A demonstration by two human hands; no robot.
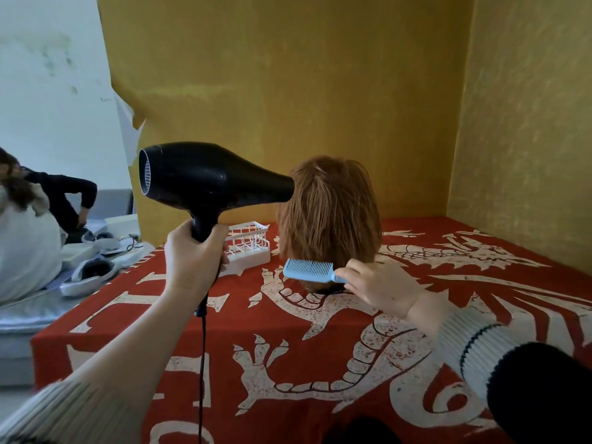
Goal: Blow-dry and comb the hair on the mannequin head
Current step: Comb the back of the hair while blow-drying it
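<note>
while both hands grip: left hand (192, 256) round one hairdryer (208, 181), right hand (378, 288) round one comb (309, 270), beside one mannequin head (330, 219).

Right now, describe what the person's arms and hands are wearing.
Both hands, left hand and right hand, are bare: no gloves, and no rings or watch that I can see. The left sleeve is pale ribbed knit, pushed up the forearm. The right sleeve is dark, ending in a white ribbed cuff with a thin dark stripe.

Black dryer (205, 179) aimed at auburn-haired mannequin head (330, 219); blue comb (309, 270) low.
</note>
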